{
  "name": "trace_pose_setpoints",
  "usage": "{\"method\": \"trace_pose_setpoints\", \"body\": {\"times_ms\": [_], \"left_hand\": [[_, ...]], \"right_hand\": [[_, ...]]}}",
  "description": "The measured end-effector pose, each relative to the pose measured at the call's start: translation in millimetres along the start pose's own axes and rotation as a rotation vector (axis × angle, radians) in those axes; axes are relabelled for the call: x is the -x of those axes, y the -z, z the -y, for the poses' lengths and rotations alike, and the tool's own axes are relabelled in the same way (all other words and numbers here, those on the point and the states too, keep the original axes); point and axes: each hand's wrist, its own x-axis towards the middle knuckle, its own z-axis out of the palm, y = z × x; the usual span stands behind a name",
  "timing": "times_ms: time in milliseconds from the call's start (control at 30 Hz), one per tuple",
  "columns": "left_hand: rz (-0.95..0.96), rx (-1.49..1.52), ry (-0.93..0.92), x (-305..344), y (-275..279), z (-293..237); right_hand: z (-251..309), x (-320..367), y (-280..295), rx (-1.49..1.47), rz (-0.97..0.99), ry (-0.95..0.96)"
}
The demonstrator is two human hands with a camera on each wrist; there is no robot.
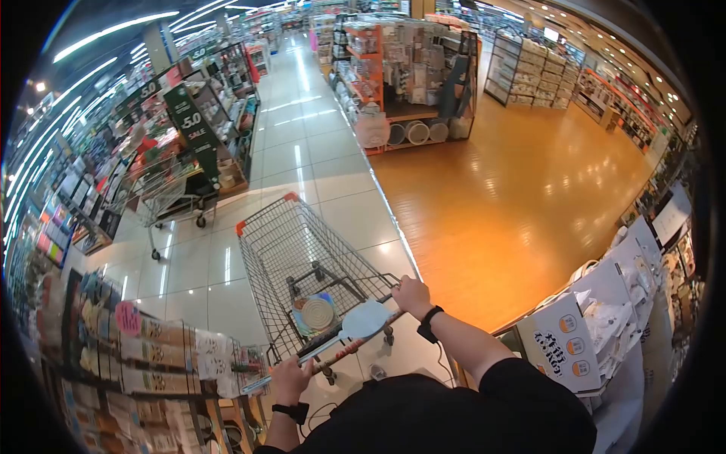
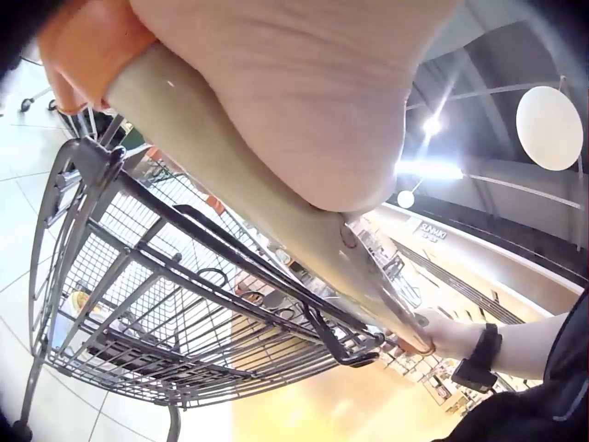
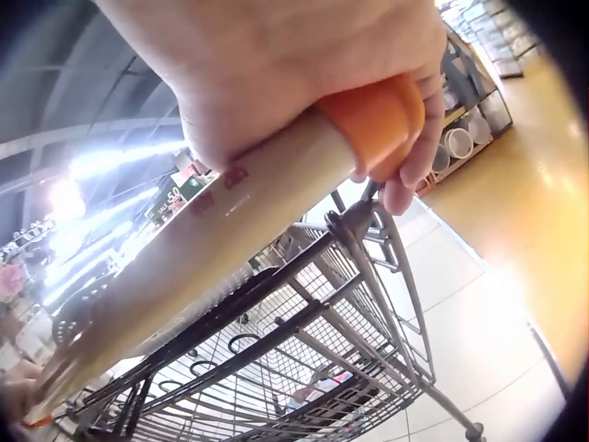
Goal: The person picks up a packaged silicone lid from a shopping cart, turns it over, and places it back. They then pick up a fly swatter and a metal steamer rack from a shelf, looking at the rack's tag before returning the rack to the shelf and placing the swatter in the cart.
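Note:
A wire shopping cart (image 1: 302,250) stands in front of the person. Its handlebar (image 2: 230,175) has orange ends. My left hand (image 1: 290,380) grips the bar's left end; in the left wrist view the palm (image 2: 313,92) lies over it. At the other end my right hand (image 1: 412,296) holds on, its fingers curled round the orange end cap (image 3: 377,120) in the right wrist view. A light blue piece (image 1: 366,319) sits at the middle of the bar. Through the wire a round beige item (image 1: 316,312) shows low in the cart.
A tiled aisle (image 1: 302,144) runs ahead, beside an orange-brown floor (image 1: 499,204). Another cart (image 1: 170,197) stands at the left near a sale sign (image 1: 193,125). Shelves with round containers (image 1: 417,133) stand ahead right. Packaged goods (image 1: 155,340) lie close on the left, a white box (image 1: 563,344) close on the right.

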Motion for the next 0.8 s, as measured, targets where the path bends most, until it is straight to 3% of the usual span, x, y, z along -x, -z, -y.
{"method": "trace_pose_setpoints", "body": {"times_ms": [100,200,267,433,500,567,633,667,800], "left_hand": [[0.018,-0.077,-0.020,-51,-1,3],[0.023,-0.056,0.012,-103,0,5],[0.011,-0.055,0.044,-136,0,9],[-0.023,-0.081,0.062,-220,-4,17],[-0.027,-0.094,0.067,-253,-2,17],[-0.033,-0.073,0.059,-285,-2,18],[0.001,-0.120,0.050,-317,-2,23],[0.004,-0.109,0.047,-332,-4,26],[0.039,-0.099,0.046,-390,-8,35]], "right_hand": [[9,-47,-7,-0.021,-0.048,0.034],[42,-83,15,-0.047,0.065,-0.089],[45,-110,2,-0.030,-0.333,0.237],[62,-183,-3,0.059,-0.434,0.297],[87,-208,30,-0.205,0.259,-0.121],[88,-236,18,-0.244,0.257,-0.113],[78,-265,-21,-0.223,-0.254,0.131],[79,-281,-26,-0.067,-0.407,0.220],[89,-327,-36,-0.120,-0.402,0.177]]}}
